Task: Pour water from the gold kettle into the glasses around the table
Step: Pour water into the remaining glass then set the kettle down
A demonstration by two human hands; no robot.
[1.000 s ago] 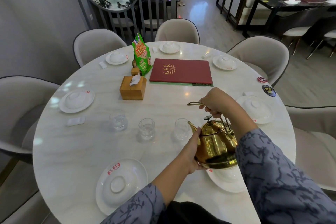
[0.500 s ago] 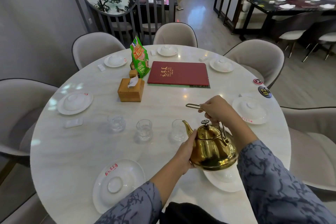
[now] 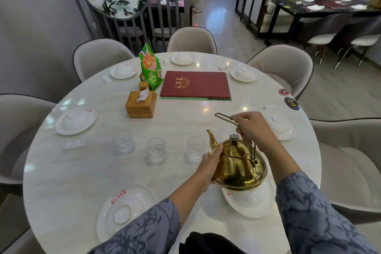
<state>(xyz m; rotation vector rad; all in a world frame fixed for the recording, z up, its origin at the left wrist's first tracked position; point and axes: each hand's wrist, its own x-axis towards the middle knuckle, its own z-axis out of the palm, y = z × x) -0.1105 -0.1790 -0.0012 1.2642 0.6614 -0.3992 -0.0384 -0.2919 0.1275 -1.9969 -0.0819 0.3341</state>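
The gold kettle (image 3: 240,165) hangs upright just above a white plate at the near right of the round marble table (image 3: 82,171). My right hand (image 3: 252,128) grips its wire handle from above. My left hand (image 3: 208,167) presses flat against the kettle's left side, below the spout. The spout points left toward three clear glasses in a row: the right glass (image 3: 195,148), the middle glass (image 3: 156,149) and the left glass (image 3: 123,142). Each glass seems to hold some water.
A red menu (image 3: 195,84), a wooden tissue box (image 3: 141,104) and a green snack bag (image 3: 150,67) stand mid-table. White plates with upturned bowls (image 3: 76,120) ring the edge, and an empty plate (image 3: 125,208) lies near me. Grey chairs surround the table.
The kettle has levelled out, its spout lifting away from the right glass. Both hands stay on it. My view has tilted up slightly.
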